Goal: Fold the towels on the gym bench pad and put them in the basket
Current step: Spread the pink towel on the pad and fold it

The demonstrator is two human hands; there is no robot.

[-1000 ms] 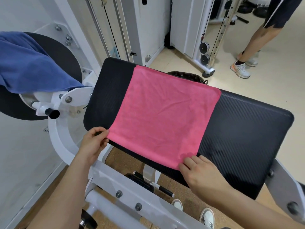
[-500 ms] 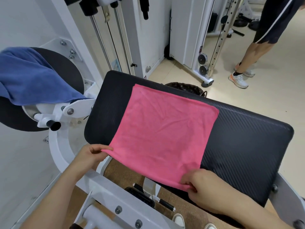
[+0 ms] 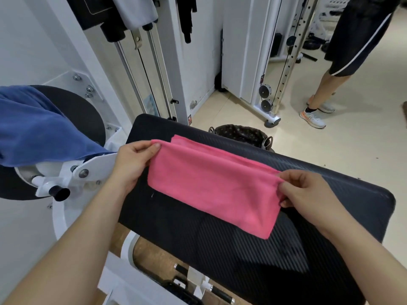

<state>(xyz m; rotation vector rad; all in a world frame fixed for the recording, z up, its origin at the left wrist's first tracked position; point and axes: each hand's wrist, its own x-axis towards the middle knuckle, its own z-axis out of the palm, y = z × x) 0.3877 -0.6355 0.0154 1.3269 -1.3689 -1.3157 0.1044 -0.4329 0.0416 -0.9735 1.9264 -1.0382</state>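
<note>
Two bare hands hold one pink towel [image 3: 217,187] over the black gym bench pad [image 3: 319,227], which fills the middle and lower right of the head view. The left hand [image 3: 130,166], at centre left, has its thumb and fingers closed on the towel's upper left corner. The right hand [image 3: 308,194], at centre right, is pinched shut on the towel's right end, with its fingers curled round the cloth. The towel is doubled over into a long band that slants from upper left to lower right: the front layer hangs down toward the bottom of the frame, and a second layer shows as a narrow strip behind its top edge. Its lower part lies against the pad.

Just past the pad's far edge, at upper centre, the rim of a dark woven basket [image 3: 241,133] with a patterned lining peeps out; the pad hides its lower part. At the left edge a blue towel [image 3: 33,128] is draped over a black round pad [image 3: 83,119] on the white machine frame [image 3: 92,168]. In the upper right another person's legs [image 3: 326,91], in dark shorts and pale trainers, stand on the beige floor [image 3: 330,146] beside a white cable machine [image 3: 242,51].
</note>
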